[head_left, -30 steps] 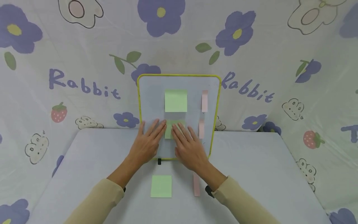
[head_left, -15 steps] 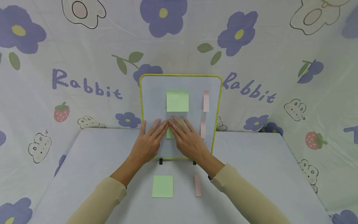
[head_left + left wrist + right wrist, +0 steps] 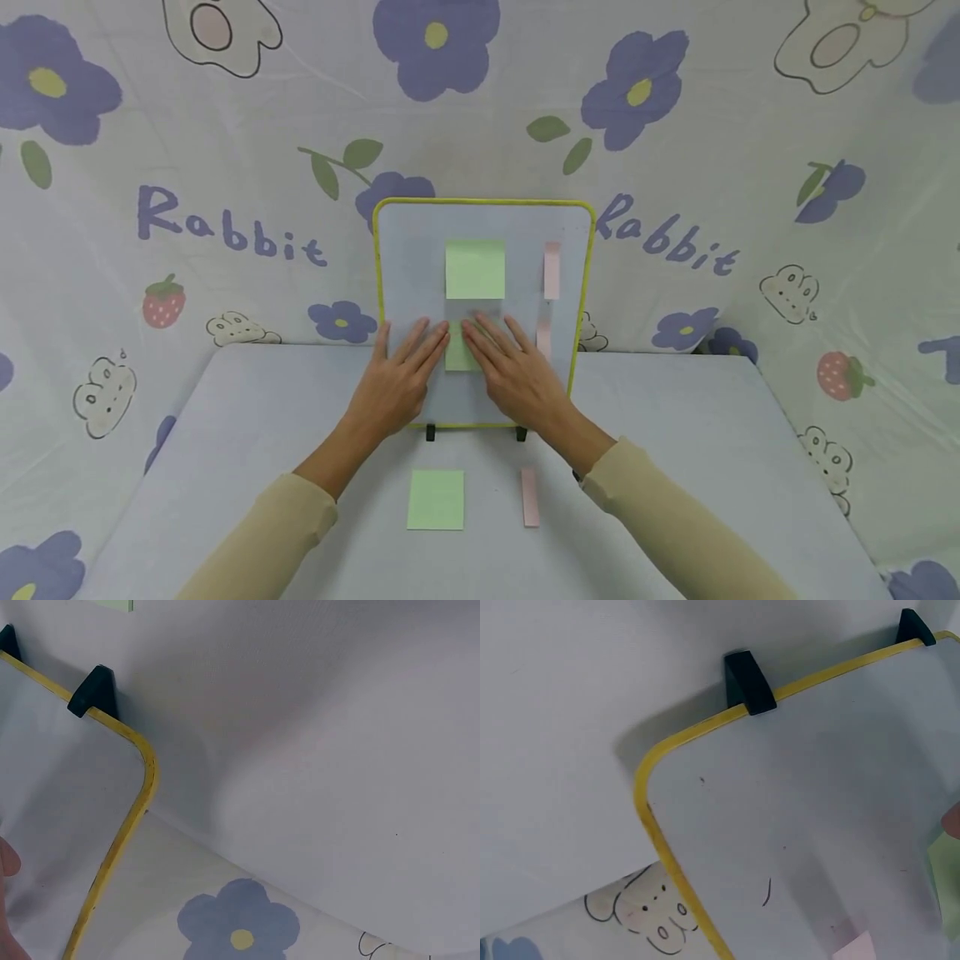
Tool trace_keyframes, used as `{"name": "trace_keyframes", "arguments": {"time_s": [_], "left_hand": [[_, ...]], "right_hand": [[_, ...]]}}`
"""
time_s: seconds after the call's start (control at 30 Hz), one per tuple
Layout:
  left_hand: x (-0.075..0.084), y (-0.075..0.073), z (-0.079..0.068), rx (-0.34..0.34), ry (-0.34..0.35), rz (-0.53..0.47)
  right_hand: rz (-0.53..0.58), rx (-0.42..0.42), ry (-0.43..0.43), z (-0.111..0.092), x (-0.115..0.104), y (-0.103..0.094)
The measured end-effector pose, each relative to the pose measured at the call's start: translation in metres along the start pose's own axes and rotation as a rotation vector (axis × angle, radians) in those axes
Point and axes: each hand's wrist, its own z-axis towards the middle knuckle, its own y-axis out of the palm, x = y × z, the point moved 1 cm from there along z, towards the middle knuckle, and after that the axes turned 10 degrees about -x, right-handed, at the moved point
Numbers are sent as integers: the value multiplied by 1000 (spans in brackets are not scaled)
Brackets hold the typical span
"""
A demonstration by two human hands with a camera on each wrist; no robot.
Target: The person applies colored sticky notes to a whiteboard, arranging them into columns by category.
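A whiteboard (image 3: 411, 258) with a yellow rim stands upright on the table. My right hand (image 3: 525, 382) lies with extended fingers over the right part of the lower green sticky note (image 3: 459, 357) on the board. At that note's left edge are the fingertips of my left hand (image 3: 392, 385), its fingers straight and spread against the board. The upper green sticky note (image 3: 475, 269) hangs above both hands. Two pink sticky strips, an upper one (image 3: 552, 271) and a lower one (image 3: 543, 335), are stuck on the right side; my right hand partly hides the lower one.
Black feet (image 3: 431, 432) hold the board's bottom rim. On the table (image 3: 652, 467) in front lie a green sticky note pad (image 3: 436, 500) and a narrow pink sticky strip pad (image 3: 529, 497). Behind the board hangs a patterned cloth (image 3: 480, 142) with flowers and rabbits.
My right fingers slid left across the lower green note to meet the left fingertips, then moved back right a little. The left hand has stayed almost in place.
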Motion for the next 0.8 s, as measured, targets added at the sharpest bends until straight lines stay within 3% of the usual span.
{"name": "trace_keyframes", "arguments": {"time_s": [0.4,0.8], "left_hand": [[0,0,0,-38,-4,-4],[0,2,0,-19,-6,-10]], "right_hand": [[39,-8,24,-12,12,6],[74,12,36,-26,22,12]]}}
